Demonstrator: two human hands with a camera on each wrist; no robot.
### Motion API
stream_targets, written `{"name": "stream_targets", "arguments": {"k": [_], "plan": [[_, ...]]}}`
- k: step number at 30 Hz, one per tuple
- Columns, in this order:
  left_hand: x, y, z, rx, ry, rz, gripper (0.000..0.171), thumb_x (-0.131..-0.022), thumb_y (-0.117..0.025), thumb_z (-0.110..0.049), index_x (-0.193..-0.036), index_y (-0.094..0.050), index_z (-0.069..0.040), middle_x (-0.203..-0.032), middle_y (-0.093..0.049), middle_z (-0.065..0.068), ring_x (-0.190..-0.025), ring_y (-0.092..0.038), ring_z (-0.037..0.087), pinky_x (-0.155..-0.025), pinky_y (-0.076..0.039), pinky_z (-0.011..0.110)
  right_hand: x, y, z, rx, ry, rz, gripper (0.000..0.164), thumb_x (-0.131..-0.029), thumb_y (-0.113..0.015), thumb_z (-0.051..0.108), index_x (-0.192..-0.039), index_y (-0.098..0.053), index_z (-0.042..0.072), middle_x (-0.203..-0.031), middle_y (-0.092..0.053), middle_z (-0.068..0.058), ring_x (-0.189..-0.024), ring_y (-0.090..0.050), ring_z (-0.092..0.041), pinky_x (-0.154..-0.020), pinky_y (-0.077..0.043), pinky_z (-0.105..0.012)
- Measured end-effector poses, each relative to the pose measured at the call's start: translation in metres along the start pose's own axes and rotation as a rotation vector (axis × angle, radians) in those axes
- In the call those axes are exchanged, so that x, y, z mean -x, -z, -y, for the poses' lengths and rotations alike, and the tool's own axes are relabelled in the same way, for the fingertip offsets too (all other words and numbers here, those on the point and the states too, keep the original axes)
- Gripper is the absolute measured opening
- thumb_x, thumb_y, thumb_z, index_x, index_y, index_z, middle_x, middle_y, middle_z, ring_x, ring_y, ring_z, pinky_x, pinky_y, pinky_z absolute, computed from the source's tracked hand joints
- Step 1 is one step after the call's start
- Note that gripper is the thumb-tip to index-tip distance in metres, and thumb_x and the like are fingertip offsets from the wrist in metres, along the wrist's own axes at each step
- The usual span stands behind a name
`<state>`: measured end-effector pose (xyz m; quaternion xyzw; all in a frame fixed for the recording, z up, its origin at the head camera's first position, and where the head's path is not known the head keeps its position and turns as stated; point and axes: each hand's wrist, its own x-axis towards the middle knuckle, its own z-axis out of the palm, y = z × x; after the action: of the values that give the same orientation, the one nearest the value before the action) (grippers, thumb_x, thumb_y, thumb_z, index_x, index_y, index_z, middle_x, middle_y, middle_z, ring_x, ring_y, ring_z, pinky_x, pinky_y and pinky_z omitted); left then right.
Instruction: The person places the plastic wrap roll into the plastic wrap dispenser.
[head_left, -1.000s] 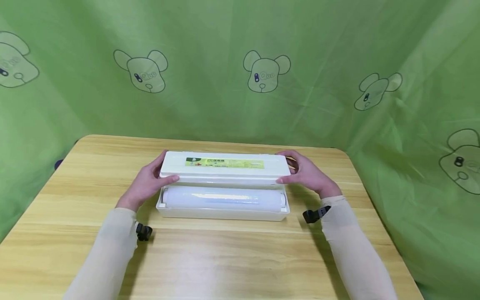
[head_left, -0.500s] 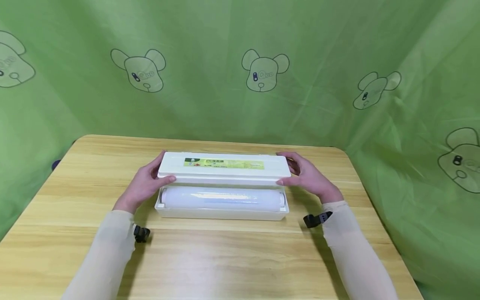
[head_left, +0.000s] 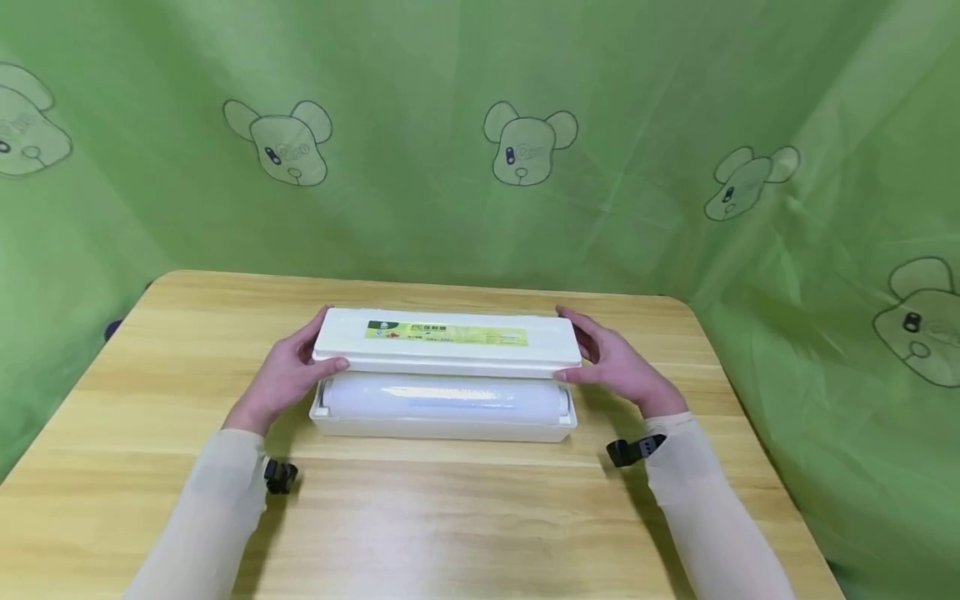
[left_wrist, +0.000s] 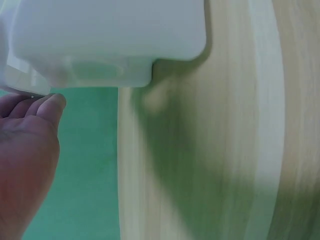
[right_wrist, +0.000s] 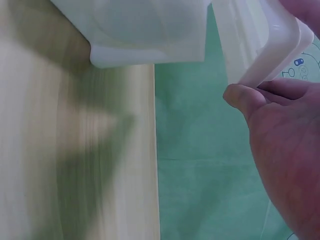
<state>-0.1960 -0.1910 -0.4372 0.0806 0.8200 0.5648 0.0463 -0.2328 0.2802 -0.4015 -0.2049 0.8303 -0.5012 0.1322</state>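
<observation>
A white plastic lid (head_left: pixel 450 354) with a green and yellow label is held level above the back part of a white box (head_left: pixel 442 428). In the box lies a roll of cling film (head_left: pixel 446 396), its upper side partly covered by the lid. My left hand (head_left: pixel 288 371) grips the lid's left end, thumb on the front edge. At the other end my right hand (head_left: pixel 611 362) holds the lid the same way. The right wrist view shows a gap between the lid (right_wrist: pixel 255 45) and the box (right_wrist: pixel 150 30), with thumb and fingers pinching the lid's corner.
The box stands on a wooden table (head_left: pixel 450 517) with rounded back corners. Behind and to the right hangs a green curtain (head_left: pixel 420 225) with printed mouse heads. Black wrist cameras (head_left: pixel 280 477) hang below both sleeves.
Both hands have brought the lid slightly down and toward the front, so it covers a little more of the roll. The box has stayed in place.
</observation>
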Motion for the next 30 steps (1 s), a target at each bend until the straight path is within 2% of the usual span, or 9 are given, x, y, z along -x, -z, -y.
{"name": "stream_targets", "arguments": {"k": [5, 13, 19, 25, 30], "plan": [[0.001, -0.001, -0.004, 0.010, -0.018, -0.004, 0.097, -0.086, -0.077, -0.029, -0.157, -0.013, -0.014, -0.159, -0.021, 0.016, -0.137, -0.037, 0.034, -0.109, -0.037, 0.035, 0.005, 0.001, 0.000, 0.021, 0.011, -0.011, 0.100, -0.079, -0.084, 0.014, -0.156, -0.021, 0.007, -0.160, -0.024, -0.010, -0.141, -0.030, -0.025, -0.111, -0.031, -0.022], [0.010, 0.000, -0.005, 0.005, -0.016, -0.021, 0.095, -0.086, -0.077, -0.027, -0.157, -0.015, -0.016, -0.160, -0.019, 0.014, -0.139, -0.034, 0.033, -0.109, -0.036, 0.033, 0.009, -0.003, 0.001, 0.021, 0.045, 0.011, 0.095, -0.080, -0.083, 0.013, -0.154, -0.026, 0.004, -0.157, -0.028, -0.011, -0.140, -0.032, -0.027, -0.115, -0.027, -0.039], [0.013, 0.000, -0.005, 0.020, -0.023, -0.018, 0.097, -0.084, -0.079, -0.024, -0.157, -0.016, -0.015, -0.160, -0.019, 0.013, -0.141, -0.029, 0.031, -0.110, -0.032, 0.029, 0.011, -0.005, 0.000, 0.024, 0.061, 0.006, 0.092, -0.080, -0.083, 0.009, -0.153, -0.028, 0.003, -0.156, -0.030, -0.014, -0.140, -0.032, -0.028, -0.115, -0.028, -0.035], [0.019, 0.000, -0.005, 0.022, -0.030, -0.019, 0.101, -0.081, -0.082, -0.024, -0.157, -0.017, -0.019, -0.159, -0.023, 0.010, -0.138, -0.035, 0.030, -0.107, -0.035, 0.021, 0.014, -0.008, 0.003, 0.019, 0.078, 0.003, 0.089, -0.080, -0.083, 0.010, -0.152, -0.031, 0.004, -0.153, -0.035, -0.012, -0.138, -0.036, -0.027, -0.113, -0.030, -0.029], [0.023, -0.001, -0.005, 0.062, -0.045, -0.004, 0.105, -0.079, -0.084, -0.021, -0.158, -0.015, -0.014, -0.158, -0.026, 0.011, -0.135, -0.041, 0.029, -0.102, -0.039, 0.017, 0.019, -0.009, 0.001, 0.017, 0.075, 0.007, 0.089, -0.080, -0.083, 0.011, -0.152, -0.031, 0.005, -0.154, -0.033, -0.015, -0.138, -0.035, -0.027, -0.111, -0.031, -0.023]]}}
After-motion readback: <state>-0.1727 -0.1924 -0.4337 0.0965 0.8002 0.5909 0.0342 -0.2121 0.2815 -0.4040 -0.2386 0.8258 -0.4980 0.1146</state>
